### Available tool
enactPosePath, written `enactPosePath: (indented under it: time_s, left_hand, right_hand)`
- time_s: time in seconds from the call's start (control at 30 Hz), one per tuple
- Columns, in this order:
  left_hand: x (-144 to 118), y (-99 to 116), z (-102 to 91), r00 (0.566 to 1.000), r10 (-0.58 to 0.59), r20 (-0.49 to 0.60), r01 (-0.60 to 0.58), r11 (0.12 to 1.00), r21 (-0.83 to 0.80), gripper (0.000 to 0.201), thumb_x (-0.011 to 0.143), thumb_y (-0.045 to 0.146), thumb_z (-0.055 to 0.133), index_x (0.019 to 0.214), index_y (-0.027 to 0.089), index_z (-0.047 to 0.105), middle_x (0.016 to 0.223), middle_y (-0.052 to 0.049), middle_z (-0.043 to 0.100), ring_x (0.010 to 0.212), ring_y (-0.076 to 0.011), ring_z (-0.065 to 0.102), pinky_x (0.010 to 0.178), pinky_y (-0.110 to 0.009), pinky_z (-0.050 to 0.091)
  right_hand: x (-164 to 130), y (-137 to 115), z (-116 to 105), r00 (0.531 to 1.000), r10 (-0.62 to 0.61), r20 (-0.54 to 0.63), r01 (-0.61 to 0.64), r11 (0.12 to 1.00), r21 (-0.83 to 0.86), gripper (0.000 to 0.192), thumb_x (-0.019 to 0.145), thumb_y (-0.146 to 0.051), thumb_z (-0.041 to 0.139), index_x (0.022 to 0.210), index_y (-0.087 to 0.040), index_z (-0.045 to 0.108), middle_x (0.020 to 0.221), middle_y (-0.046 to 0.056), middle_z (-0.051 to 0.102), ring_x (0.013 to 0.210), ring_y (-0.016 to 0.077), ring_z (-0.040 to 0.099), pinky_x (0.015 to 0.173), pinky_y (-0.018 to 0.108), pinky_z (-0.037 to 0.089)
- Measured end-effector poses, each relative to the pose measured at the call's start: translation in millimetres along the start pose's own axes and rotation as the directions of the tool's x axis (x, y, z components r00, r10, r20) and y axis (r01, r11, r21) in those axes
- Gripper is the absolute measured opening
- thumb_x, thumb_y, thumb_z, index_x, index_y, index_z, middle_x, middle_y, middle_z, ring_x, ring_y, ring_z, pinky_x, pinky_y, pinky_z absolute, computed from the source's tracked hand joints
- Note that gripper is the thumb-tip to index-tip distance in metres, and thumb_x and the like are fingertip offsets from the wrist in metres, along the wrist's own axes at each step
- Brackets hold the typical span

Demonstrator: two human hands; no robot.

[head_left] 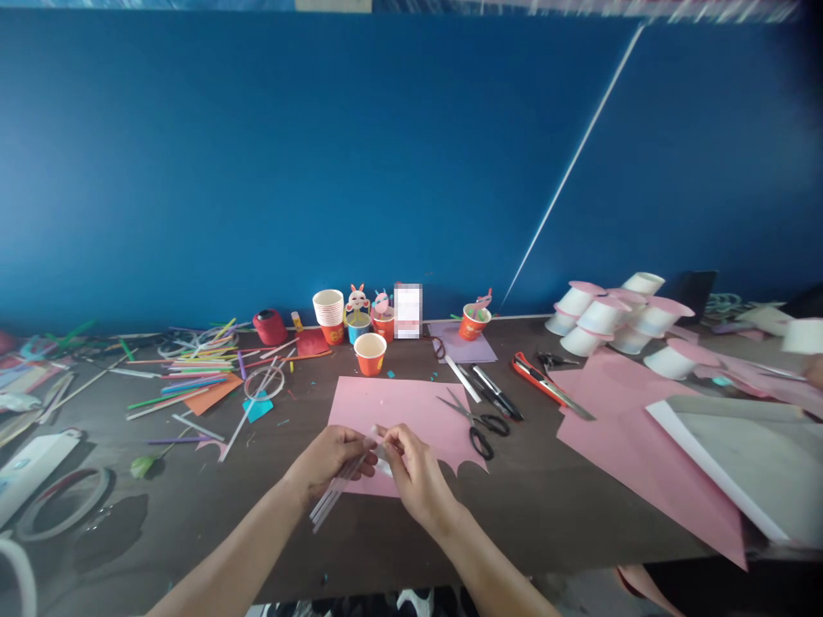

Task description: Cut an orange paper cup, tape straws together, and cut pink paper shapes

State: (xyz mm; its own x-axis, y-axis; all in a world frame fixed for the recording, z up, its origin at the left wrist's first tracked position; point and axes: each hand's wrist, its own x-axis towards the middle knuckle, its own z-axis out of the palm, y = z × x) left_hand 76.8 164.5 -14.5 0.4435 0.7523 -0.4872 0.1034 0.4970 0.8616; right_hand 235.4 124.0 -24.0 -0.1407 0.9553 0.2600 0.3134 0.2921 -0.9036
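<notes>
Head view: both hands work over the desk (289,548), near the middle of its near edge.
Left hand (334,458): its grip is closed around a few clear straws (329,504), thumb above, fingers curled.
Right hand (417,476): thumb and fingers bend in, nearly meeting, at the straws' upper ends; whether this grip has hold of the straws or something else is hidden.
Straws: bundled and tilted, lower ends toward the desk's near edge, upper ends between the hands, over a pink sheet (386,398).
Scissors (473,419): blades apart, lying partly on the sheet's right side.
Knife (537,379): red, right of the pens (494,394).
Front cup (370,356): upright, just beyond the sheet, toward the desk's far edge.
Far edge: a spool (271,327), a cup stack (329,313), and an orange cup (474,325) on a purple sheet (456,350).
Left end: a straw pile (202,360), with a tape roll (101,490) nearer the near corner.
Right end: white cups (597,315) piled near the far edge; pink paper (633,437) reaches the near edge.
</notes>
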Motion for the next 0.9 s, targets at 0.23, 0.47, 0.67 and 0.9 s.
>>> enactPosePath:
  time_s: [0.23,0.47,0.67,0.9]
  left_hand:
    - [2.2,-2.8,-1.1,1.000,0.028,-0.010,-0.028,0.999,0.042,0.033,0.064,0.042,0.060,0.073,0.010,0.060,0.065,-0.004,0.060,0.055,-0.0122,0.057,0.051,-0.023,0.038]
    - [1.1,-1.6,-0.2,0.993,0.106,-0.052,-0.092,0.971,0.219,0.041,0.065,0.051,0.056,0.074,0.011,0.061,0.065,-0.003,0.060,0.047,-0.0084,0.050,0.047,-0.021,0.034]
    - [-2.5,7.7,3.3,0.985,0.169,-0.046,-0.135,0.900,0.414,0.046,0.066,0.056,0.050,0.065,0.011,0.061,0.052,-0.001,0.055,0.046,-0.0099,0.049,0.046,-0.021,0.034]
    - [-2.0,4.9,1.1,0.988,0.137,-0.070,-0.107,0.940,0.325,0.044,0.066,0.053,0.052,0.074,0.011,0.061,0.065,-0.004,0.061,0.047,-0.0087,0.049,0.046,-0.021,0.035]
  right_hand:
    - [1.6,1.8,-1.5,1.000,0.003,-0.008,-0.003,1.000,0.018,0.014,0.086,-0.027,0.036,0.080,-0.019,0.046,0.096,0.009,0.058,0.096,0.0181,0.053,0.077,0.028,0.041]
    - [7.9,1.9,-6.7,0.999,0.030,0.044,-0.029,0.999,-0.041,0.017,0.085,-0.028,0.038,0.076,-0.017,0.048,0.079,0.005,0.058,0.073,0.0143,0.052,0.065,0.024,0.041]
    - [9.8,1.0,-6.3,0.998,0.007,0.061,-0.005,0.999,-0.034,0.015,0.085,-0.026,0.037,0.078,-0.017,0.047,0.079,0.004,0.056,0.077,0.0150,0.051,0.068,0.025,0.040]
    - [9.1,1.8,-7.9,0.998,0.029,0.052,-0.029,0.999,-0.018,0.019,0.085,-0.028,0.037,0.076,-0.017,0.049,0.076,0.003,0.055,0.072,0.0136,0.050,0.066,0.025,0.040]
